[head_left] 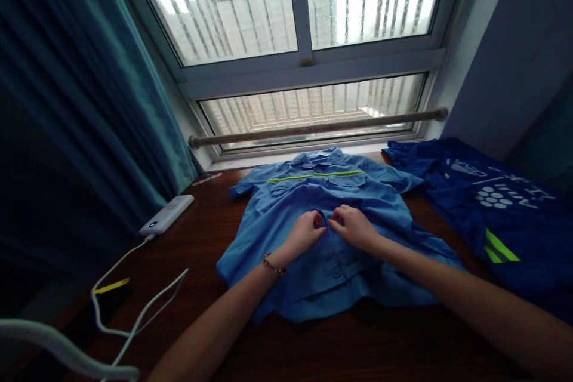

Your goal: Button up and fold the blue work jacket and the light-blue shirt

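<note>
A light blue short-sleeved work shirt (286, 221) lies spread front side up, its collar toward the window and a yellow-green stripe across the chest. My left hand (307, 230), with a beaded bracelet at the wrist, pinches the shirt's front edge near the middle. Close beside it, my right hand (353, 227) is also closed in a pinch on the front opening. The cloth between my fingertips is raised a little. Whether a button is between the fingers is hidden. Below my hands, a button shows near the shirt's hem.
The shirt rests on a dark wooden table (201, 239). To the right lies a darker blue garment (492, 203) with white print. At the left are a white power bank (166, 215), a white cable (147, 310) and a curtain (111, 101). A rail (317, 128) crosses the window.
</note>
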The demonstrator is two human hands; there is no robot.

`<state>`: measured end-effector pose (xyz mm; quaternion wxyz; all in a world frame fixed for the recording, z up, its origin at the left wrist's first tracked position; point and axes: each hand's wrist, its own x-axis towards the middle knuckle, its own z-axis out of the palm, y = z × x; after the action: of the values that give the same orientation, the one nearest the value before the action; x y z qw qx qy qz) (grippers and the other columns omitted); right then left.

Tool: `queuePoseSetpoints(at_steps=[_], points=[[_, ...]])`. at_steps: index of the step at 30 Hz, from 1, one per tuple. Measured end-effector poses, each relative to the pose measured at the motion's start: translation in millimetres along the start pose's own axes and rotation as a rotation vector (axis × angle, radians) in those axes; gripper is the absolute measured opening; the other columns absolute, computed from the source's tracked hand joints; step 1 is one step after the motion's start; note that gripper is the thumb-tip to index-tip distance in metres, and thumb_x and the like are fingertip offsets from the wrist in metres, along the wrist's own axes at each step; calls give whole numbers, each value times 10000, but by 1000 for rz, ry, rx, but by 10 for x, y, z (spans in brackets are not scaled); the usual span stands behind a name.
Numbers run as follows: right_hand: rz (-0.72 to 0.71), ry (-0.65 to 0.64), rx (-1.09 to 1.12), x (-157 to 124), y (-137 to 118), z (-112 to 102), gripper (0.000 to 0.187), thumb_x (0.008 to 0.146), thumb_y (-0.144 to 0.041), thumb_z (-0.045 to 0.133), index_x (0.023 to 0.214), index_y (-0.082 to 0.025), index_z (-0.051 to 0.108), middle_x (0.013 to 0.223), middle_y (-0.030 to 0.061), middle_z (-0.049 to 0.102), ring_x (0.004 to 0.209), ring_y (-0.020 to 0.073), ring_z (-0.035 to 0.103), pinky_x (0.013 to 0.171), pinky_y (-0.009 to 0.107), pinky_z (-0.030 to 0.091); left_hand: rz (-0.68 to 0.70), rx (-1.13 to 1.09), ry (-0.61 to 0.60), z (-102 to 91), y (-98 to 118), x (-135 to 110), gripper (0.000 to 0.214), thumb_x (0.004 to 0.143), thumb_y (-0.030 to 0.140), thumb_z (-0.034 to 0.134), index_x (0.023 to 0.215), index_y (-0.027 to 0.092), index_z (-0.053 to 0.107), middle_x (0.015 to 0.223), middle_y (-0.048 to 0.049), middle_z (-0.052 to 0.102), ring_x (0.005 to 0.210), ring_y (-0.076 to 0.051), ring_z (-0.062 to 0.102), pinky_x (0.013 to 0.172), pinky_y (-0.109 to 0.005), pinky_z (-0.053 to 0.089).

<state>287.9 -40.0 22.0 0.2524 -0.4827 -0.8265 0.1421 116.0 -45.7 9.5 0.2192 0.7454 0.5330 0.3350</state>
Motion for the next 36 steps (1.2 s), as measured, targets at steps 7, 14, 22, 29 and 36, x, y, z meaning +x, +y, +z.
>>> queuePoseSetpoints(at_steps=[7,14,22,29,36], points=[[82,26,-125,27,11,345,173,769,-334,510,718,-172,546,764,45,546,738,156,513,635,237,341,-104,-16,72,185,-138,-66,75,628,210,597,665,170,546,612,3,530,561,-127,466,529,-224,292],[99,27,-110,-8,41,290,212,743,-354,531,880,-192,532,826,27,551,676,135,516,557,228,316,-96,-57,75,134,-105,-121,125,625,252,626,610,181,524,572,6,535,542,-128,472,520,-228,285],[61,-69,-182,-64,-22,209,192,705,-369,541,779,-192,530,770,24,556,707,156,519,539,244,298,-255,-329,103,154,-98,-164,219,616,352,647,652,178,519,530,16,535,466,-120,513,467,-219,343],[153,-26,45,-13,33,218,73,651,-250,560,651,-179,579,659,12,576,622,141,509,521,238,289,-330,-560,68,180,-61,-113,227,566,232,677,716,138,536,528,43,493,416,-61,443,407,-178,334],[520,-207,965,88,136,211,290,589,-317,661,813,-133,671,589,6,597,470,78,442,435,200,284,-336,-639,-36,183,-70,-115,235,582,247,675,720,134,523,489,41,508,387,-73,473,387,-181,360]])
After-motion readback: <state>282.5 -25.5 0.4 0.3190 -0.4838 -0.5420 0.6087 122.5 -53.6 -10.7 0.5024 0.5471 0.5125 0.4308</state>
